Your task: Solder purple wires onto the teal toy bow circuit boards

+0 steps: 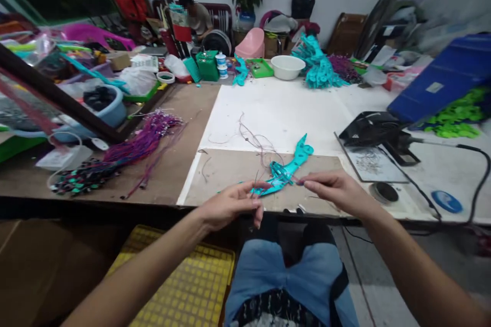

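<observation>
A turquoise, flat, branched piece (pixel 298 156) lies slanted on the brown board at the table's front, with a tangle of turquoise loops at its middle. My left hand (pixel 240 202) is at its lower left end, index finger and thumb apart. A thin dark strand (pixel 256 180) crosses by these fingers; whether they touch it is unclear. My right hand (pixel 339 189) is closed in a pinch right of the piece, on the end of a thin purplish wire (pixel 297 182). Thin reddish wires (pixel 261 143) curl from the piece over the white sheet.
Left lies a bundle of purple wires (pixel 141 138) beside a blue basin (pixel 111 112). To the right are a black corded device (pixel 374 130), a round tin (pixel 384 192) and a blue bin (pixel 441 79). A white bowl (pixel 287 67) and turquoise pieces (pixel 316 64) stand behind. Another person (pixel 199 18) sits farther back.
</observation>
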Action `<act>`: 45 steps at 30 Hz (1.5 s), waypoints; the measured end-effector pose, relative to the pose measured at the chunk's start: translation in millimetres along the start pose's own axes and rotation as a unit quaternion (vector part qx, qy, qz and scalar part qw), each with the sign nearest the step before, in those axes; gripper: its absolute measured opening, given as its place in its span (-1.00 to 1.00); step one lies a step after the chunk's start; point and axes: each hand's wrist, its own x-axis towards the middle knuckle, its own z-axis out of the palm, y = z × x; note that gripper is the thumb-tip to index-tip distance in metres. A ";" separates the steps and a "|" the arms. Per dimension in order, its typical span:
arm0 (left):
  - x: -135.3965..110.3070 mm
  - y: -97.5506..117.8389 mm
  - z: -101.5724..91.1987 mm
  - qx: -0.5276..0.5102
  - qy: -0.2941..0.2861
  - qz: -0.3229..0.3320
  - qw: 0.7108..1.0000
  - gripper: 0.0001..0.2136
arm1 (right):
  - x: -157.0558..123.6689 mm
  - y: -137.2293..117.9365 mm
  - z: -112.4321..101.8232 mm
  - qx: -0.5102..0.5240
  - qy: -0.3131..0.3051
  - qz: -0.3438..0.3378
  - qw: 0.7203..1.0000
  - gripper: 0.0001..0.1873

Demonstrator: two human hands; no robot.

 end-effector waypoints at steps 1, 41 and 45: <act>9.5 -11.7 9.7 -0.049 0.012 0.004 0.999 -0.63 | -12.0 9.5 2.3 -0.018 0.001 -0.005 1.000 -0.63; 107.8 -50.2 21.4 0.195 0.300 0.032 0.933 -0.66 | 16.5 148.3 5.8 -0.306 0.147 -0.207 0.917 -0.82; 107.7 -47.8 22.8 0.260 0.259 0.024 0.930 -0.70 | 9.7 129.9 39.3 -0.062 0.182 -0.210 0.959 -0.89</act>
